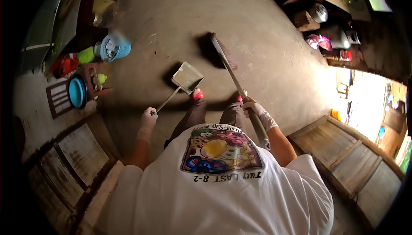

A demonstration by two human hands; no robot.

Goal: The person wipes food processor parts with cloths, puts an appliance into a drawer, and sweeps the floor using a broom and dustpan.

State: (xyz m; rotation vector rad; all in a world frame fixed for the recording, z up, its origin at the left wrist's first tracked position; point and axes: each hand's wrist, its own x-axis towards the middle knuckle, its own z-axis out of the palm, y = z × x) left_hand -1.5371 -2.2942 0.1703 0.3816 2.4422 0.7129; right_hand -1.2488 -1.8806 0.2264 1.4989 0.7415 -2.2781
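My left hand, in a thin whitish glove, is closed round the end of a dustpan's handle. The pale, boxy dustpan is in front of my left foot, with a dark shadow beside it. Gloved as well, my right hand grips the long handle of a broom. That handle runs back under my right forearm. Ahead and slightly right of the dustpan is the broom's brownish bristle head, apart from the pan. Whether pan or bristles touch the floor is hard to tell.
Small bits of debris lie on the concrete floor. At left are a light-blue basket, a blue basin and a wooden stool. Wooden door panels stand at both sides near me. Pots and bags line the right wall.
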